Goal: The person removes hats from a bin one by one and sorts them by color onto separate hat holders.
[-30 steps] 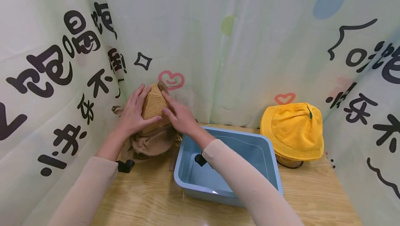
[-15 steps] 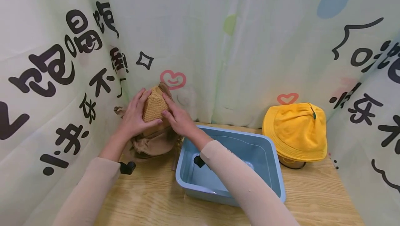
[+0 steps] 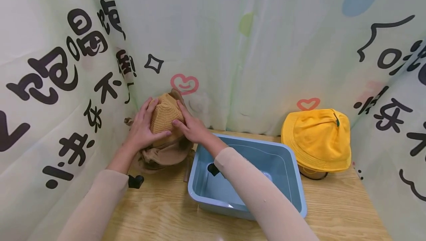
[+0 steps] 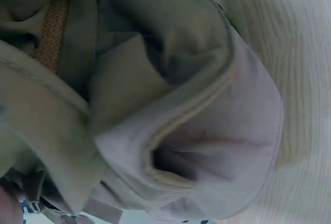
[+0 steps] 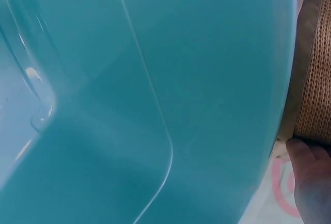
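Note:
At the left back, both hands cup a tan knitted hat (image 3: 166,113) from either side. My left hand (image 3: 144,126) holds its left side, the thumb lying across the front. On the other side my right hand (image 3: 193,126) curves round it, thumb on the knit. Under the hat sits a brown cloth piece (image 3: 166,154), soft and folded. The left wrist view shows this brown cloth (image 4: 207,125) up close, with wide folds and a stitched edge. In the right wrist view, fingers (image 5: 310,167) press against the knitted hat (image 5: 318,79).
A blue plastic basin (image 3: 246,211) stands on the wooden table (image 3: 153,211), under my right forearm. To its right a yellow bucket hat (image 3: 314,139) rests on a low stand (image 3: 313,173) with a dark rim. Printed curtains (image 3: 213,41) close off the back and sides.
Both hands and the knitted hat have come down slightly, closer over the brown cloth. More of the knitted crown shows between the hands. The basin and the yellow hat stay put.

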